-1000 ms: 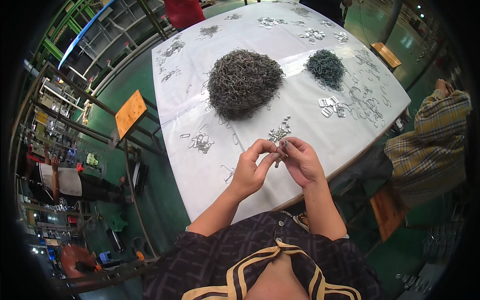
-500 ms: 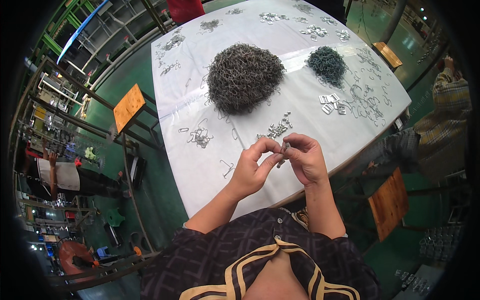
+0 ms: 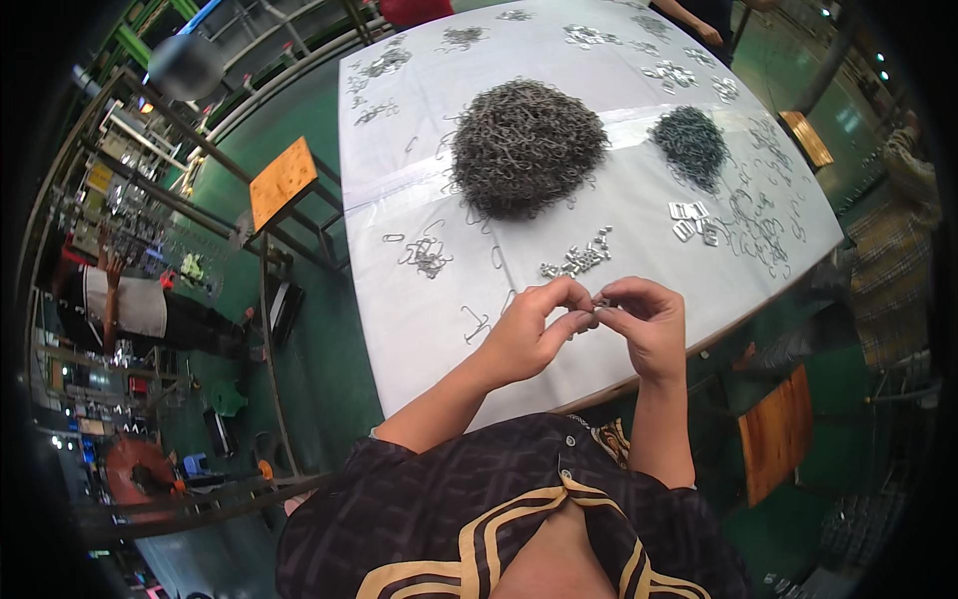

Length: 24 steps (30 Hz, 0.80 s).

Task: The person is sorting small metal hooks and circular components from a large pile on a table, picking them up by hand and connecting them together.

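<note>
Farther from the stool [image 3: 776, 434] on the right than a second ago, the plaid-shirted person [image 3: 888, 290] has drawn back, while the pair of hands near me stays tip to tip. Right thumb and fingers pinch a grey piece [image 3: 603, 302] just above the near part of the table [image 3: 619, 215]; the right hand [image 3: 654, 329] likely uses only fingertips because it is so tiny. Against it come the left hand's [image 3: 534, 334] thumb and forefinger, perhaps to steady it; whether they grip it too, I can't tell. Small fittings [image 3: 589, 258] lie just beyond the fingers, presumably for a short reach. Bulkier, the hook pile [image 3: 524, 150] sits farther in, seemingly out of the way, with the dark pile [image 3: 691, 148] to its right.
</note>
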Available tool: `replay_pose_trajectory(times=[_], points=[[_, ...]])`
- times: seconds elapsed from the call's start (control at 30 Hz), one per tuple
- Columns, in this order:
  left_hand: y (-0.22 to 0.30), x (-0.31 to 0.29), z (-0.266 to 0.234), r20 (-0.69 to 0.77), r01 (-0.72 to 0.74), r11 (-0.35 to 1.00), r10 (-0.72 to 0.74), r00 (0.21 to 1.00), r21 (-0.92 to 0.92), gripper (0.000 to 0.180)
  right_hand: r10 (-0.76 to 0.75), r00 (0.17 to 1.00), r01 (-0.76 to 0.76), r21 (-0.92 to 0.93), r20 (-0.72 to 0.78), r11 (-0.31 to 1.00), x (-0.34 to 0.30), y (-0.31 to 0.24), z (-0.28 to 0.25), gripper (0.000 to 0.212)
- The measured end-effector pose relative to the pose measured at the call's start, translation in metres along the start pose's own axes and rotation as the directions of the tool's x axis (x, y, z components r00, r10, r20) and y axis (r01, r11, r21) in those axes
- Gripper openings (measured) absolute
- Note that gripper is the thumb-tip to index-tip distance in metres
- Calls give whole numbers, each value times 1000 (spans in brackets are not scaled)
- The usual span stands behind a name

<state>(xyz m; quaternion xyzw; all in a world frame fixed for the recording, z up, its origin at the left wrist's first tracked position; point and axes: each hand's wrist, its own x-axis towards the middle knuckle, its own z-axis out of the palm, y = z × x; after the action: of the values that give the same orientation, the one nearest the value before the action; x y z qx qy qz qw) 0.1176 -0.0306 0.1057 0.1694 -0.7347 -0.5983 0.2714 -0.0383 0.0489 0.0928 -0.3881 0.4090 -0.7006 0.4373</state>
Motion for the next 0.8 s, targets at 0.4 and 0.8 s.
replay_pose_trajectory(times=[0.4,0.8], points=[[-29,4,-59,-157,6,953,43,987,301,13,7,1000,-10,-108,-28,994,-8,6,-2,21],[-146,24,-176,-527,527,-9,-12,850,850,7,-93,993,90,46,67,995,-3,15,-7,27]])
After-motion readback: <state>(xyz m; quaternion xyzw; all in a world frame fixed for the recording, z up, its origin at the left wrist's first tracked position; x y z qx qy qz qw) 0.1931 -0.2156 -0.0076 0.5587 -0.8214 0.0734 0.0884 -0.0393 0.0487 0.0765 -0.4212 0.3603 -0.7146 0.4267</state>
